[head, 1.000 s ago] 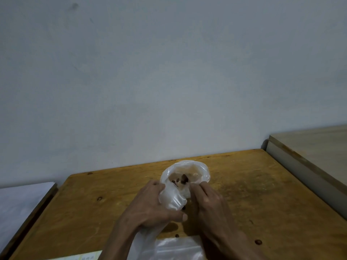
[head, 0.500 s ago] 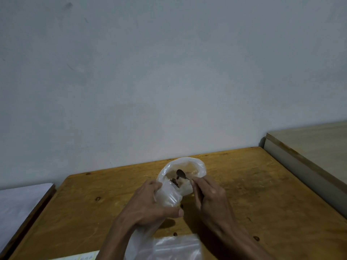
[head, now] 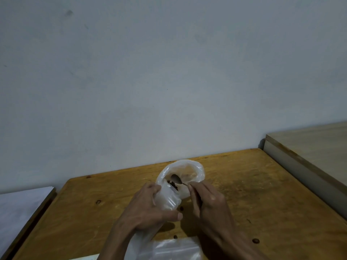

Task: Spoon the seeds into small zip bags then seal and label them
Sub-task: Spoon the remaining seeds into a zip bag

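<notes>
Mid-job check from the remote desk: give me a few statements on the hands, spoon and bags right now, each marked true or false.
1. The left hand grips the plastic bag. True.
2. The right hand is idle on the table. False: it holds the spoon.
3. The spoon's bowl sits inside the bag's open mouth. True.
4. The bag is sealed flat. False: its mouth is wide open.
5. Dark seeds show inside the bag. True.
6. More clear plastic hangs on the wall. False: it lies at the table's near edge.
</notes>
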Motion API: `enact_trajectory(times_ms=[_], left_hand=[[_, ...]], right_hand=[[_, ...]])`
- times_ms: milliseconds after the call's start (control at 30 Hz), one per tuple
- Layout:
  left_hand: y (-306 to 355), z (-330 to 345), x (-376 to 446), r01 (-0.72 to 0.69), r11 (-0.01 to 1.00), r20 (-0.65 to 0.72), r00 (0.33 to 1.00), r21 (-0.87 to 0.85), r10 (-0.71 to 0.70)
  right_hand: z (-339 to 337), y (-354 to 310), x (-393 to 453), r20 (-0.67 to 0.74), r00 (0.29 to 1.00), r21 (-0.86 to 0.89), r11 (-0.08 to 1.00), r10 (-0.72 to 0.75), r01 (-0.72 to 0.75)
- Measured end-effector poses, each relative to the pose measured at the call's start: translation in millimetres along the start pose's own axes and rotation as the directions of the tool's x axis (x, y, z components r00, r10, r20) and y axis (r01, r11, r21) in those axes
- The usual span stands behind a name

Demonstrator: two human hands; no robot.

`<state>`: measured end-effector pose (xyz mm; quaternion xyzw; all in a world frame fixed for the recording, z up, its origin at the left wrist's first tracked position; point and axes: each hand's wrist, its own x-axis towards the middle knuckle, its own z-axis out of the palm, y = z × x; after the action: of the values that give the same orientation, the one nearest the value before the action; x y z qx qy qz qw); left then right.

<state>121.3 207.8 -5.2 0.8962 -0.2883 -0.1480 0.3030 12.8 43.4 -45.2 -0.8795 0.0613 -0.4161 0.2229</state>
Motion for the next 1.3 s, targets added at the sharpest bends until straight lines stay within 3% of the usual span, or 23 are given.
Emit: enact_trajectory(times_ms=[167,267,333,367,467,533,600,700,867,1067,1300], left_hand=[[1.1,1.4,-1.9,-0.052,0.999,-0.056,0.997,0.000,0.052],[2.0,2.6,-1.3,-0.081,0.995,-0.071,0.995,-0.053,0.077],[2.5,3.2,-1.7,-0.097,0.992,-0.065,0.994,-0.076,0.092],[2.5,3.4,-1.8,-0.106,0.991,-0.064,0.993,-0.081,0.101],[1.3,3.7,-2.0,-0.124,0.989,-0.090,0.989,-0.078,0.117],[1.7,3.8,-2.0,-0.124,0.989,-0.092,0.989,-0.085,0.116],[3.1,4.4,-2.1,-0.125,0.990,-0.090,0.989,-0.073,0.118],[3.8,5.4,-2.5,-0.128,0.990,-0.081,0.989,-0.053,0.123],[2.6,1.7,-2.2,-0.128,0.991,-0.086,0.988,-0.031,0.125],[6.4,-0.4,-2.2,-0.186,0.980,-0.126,0.976,-0.070,0.176],[-1.9,-4.6,3.5,-0.247,0.965,-0.089,0.967,-0.090,0.239]], right_hand=[[6.8,-6.9,-6.0,-0.021,0.949,0.036,0.948,0.316,-0.315],[4.5,-11.5,-4.2,0.008,0.791,0.133,0.783,0.612,-0.608],[2.9,-12.9,-2.3,0.020,0.706,0.172,0.693,0.708,-0.700],[1.1,-13.5,-2.3,0.012,0.715,0.169,0.703,0.699,-0.691],[-8.5,-13.5,-2.9,-0.022,0.863,0.094,0.860,0.505,-0.501],[-15.0,-13.9,-3.1,-0.003,0.884,0.043,0.883,0.467,-0.467],[-18.2,-16.2,-3.2,0.017,0.823,0.052,0.821,0.568,-0.568],[-14.9,-17.6,-3.0,0.058,0.674,0.186,0.655,0.737,-0.732],[-7.3,-16.5,-1.5,0.163,0.490,0.292,0.433,0.856,-0.853],[-4.6,-13.0,-6.2,0.134,0.498,0.294,0.445,0.857,-0.846],[-1.7,-11.5,-3.6,0.239,0.377,0.298,0.302,0.895,-0.905]])
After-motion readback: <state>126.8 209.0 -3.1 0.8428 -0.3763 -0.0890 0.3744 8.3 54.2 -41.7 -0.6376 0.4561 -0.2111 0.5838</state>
